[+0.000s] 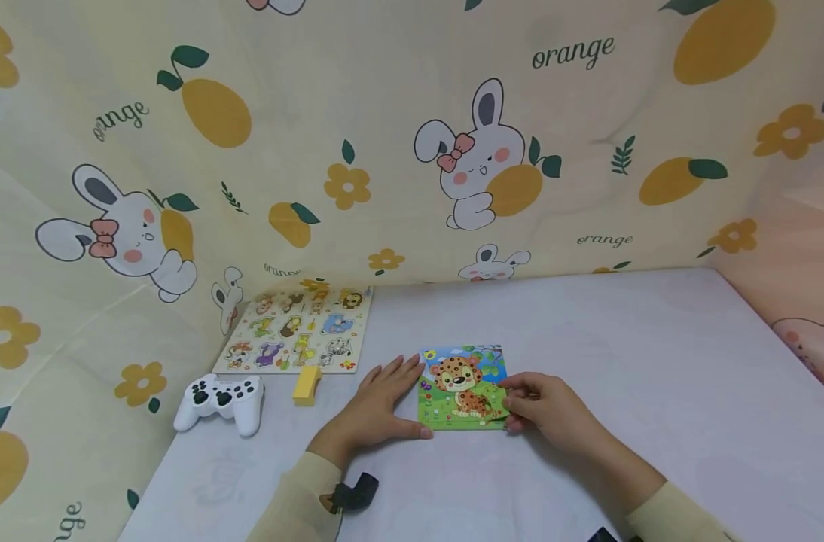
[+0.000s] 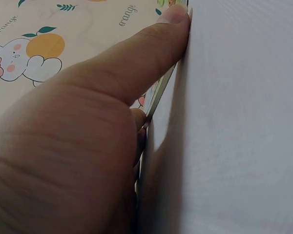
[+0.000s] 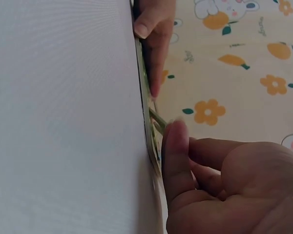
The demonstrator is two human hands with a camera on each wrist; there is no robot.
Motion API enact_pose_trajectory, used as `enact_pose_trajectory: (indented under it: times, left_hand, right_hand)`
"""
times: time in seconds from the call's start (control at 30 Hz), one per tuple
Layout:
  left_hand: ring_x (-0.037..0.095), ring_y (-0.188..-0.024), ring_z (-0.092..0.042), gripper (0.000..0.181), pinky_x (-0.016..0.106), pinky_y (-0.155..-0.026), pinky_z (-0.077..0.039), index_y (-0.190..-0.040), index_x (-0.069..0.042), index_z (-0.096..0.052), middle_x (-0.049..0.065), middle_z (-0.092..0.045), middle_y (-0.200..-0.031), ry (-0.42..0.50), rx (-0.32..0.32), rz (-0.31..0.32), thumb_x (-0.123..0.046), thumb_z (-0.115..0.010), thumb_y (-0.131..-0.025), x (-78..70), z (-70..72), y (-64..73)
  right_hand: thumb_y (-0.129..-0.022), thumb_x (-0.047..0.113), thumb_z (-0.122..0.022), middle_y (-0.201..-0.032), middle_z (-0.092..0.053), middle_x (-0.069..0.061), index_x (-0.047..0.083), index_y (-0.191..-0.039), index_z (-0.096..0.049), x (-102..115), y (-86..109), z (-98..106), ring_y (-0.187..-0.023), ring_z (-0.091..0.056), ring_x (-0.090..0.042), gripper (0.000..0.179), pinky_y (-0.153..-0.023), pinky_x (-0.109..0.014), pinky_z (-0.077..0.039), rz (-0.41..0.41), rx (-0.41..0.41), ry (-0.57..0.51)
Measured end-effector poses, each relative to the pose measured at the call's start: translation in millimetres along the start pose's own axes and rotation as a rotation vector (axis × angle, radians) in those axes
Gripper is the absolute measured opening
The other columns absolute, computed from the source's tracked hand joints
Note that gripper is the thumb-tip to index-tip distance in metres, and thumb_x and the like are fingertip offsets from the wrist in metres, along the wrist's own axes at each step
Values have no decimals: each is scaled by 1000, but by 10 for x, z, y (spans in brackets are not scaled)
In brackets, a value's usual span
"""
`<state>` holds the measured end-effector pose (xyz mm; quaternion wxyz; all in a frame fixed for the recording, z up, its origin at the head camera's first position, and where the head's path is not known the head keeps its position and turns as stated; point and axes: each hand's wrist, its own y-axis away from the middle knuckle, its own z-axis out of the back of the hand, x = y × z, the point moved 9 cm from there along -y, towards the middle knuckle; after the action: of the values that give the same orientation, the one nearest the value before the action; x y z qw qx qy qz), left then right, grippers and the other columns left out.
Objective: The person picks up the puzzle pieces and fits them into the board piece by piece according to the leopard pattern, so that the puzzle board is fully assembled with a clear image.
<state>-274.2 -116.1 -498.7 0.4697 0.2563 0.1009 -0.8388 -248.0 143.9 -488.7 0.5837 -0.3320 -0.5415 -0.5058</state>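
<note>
A leopard picture puzzle (image 1: 461, 376) lies flat on the white table, with a blue sky and green grass around the animal. My left hand (image 1: 378, 410) rests along its left side, fingers spread, the thumb by the near left corner and the fingertips by the upper left edge. At the lower right of the picture, my right hand (image 1: 554, 410) pinches a puzzle piece between thumb and fingers. That puzzle piece (image 3: 157, 120) tilts up from the board in the right wrist view; the fingers cover much of it.
To the left stand a white game controller (image 1: 221, 403) and a yellow block (image 1: 306, 386). Behind them an animal peg puzzle board (image 1: 320, 331) lies near the back left. A patterned cloth (image 1: 385, 90) with rabbits and oranges hangs behind and beside the table (image 1: 656, 361).
</note>
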Motion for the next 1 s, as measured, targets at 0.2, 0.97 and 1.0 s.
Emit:
enact_pose_trajectory:
  times: [0.2, 0.97, 1.0]
  left_hand:
    - [18, -165, -5, 118, 52, -131, 0, -174, -22, -31, -11, -17, -180, -10, -5, 1, -78, -79, -82, 19, -3, -1]
    - [18, -165, -4, 118, 52, -131, 1, -174, -22, -31, -12, -16, -180, 0, 1, 4, -78, -79, -82, 1, -8, -9]
    - [18, -165, -4, 118, 52, -131, 1, -174, -22, -31, -12, -16, -180, 2, 1, 5, -77, -80, -82, 1, -9, -8]
  right_hand:
    - [-104, -1, -68, -99, -70, -16, -16, -137, -62, -10, -7, -7, -81, -75, -27, 36, -74, -34, -65, -5, 4, -67]
    - [-103, 13, -76, -89, -69, 0, 1, -127, -74, 121, 70, 80, -76, -66, -18, 27, -66, -31, -59, 137, -96, 347]
    - [-102, 13, -77, -93, -70, 2, 2, -126, -75, 173, 85, 74, -80, -65, -17, 26, -69, -32, -58, 179, -104, 429]
